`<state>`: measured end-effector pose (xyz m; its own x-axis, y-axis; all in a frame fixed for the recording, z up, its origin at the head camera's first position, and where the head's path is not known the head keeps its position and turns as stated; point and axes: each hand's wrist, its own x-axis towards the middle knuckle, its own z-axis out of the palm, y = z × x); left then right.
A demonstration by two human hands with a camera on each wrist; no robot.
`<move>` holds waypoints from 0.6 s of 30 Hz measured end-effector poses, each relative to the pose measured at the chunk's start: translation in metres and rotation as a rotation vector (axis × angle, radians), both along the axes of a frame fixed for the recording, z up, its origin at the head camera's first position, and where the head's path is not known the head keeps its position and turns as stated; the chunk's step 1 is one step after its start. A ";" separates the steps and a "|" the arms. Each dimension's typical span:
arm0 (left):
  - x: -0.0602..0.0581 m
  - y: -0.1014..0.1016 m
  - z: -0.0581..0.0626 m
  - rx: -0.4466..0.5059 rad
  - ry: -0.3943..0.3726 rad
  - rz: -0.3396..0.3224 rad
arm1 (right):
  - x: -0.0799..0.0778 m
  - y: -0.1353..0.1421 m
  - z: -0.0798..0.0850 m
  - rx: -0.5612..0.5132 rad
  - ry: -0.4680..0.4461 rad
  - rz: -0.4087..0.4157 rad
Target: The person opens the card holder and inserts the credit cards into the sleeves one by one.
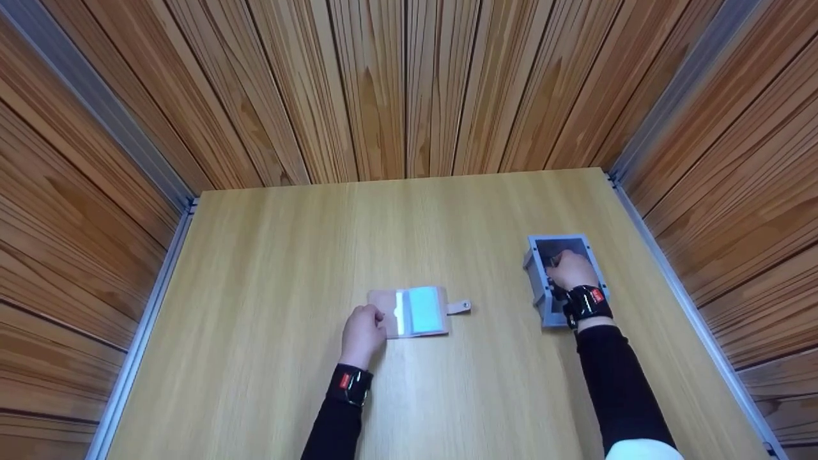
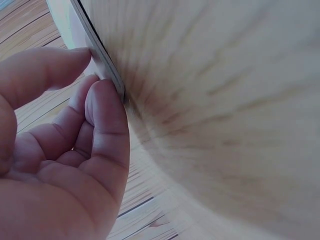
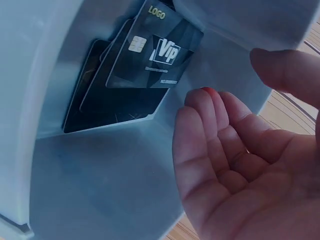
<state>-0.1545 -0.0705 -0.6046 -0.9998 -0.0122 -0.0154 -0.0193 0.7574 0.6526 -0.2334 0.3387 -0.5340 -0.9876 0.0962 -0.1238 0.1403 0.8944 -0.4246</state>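
Note:
An unfolded card holder (image 1: 424, 311) lies on the table, with light-blue sleeves, a pale left cover and a snap strap (image 1: 459, 307) at its right. My left hand (image 1: 363, 333) is at its lower left corner. In the left wrist view, the thumb and curled fingers (image 2: 107, 107) pinch the holder's edge. My right hand (image 1: 573, 271) reaches into a grey plastic bin (image 1: 548, 308). Several black cards (image 3: 156, 47) lean overlapping against the bin's inner wall; the front one reads "Vip". The right fingers (image 3: 192, 145) are loosely bent, apart from the thumb, holding nothing, beside the cards.
The wooden table (image 1: 268, 268) carries the card holder in the middle and the bin toward the right. Wood-plank walls (image 1: 383, 89) stand behind and on both sides, with grey metal rails (image 1: 671, 262) along the table's side edges. Black bands circle both wrists.

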 end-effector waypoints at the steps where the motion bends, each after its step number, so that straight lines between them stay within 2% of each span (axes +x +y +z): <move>1: -0.001 0.000 0.000 0.002 -0.004 0.001 | 0.000 0.000 0.000 0.006 -0.006 0.004; 11: -0.001 -0.001 -0.002 -0.006 0.008 -0.006 | -0.001 0.002 -0.007 0.030 -0.109 0.007; 18: 0.001 0.000 -0.002 -0.015 0.089 -0.008 | 0.002 0.007 -0.010 0.023 -0.164 -0.001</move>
<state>-0.1534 -0.0707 -0.6070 -0.9972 -0.0037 0.0741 0.0447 0.7671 0.6400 -0.2314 0.3453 -0.5440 -0.9543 0.1017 -0.2809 0.2068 0.9034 -0.3757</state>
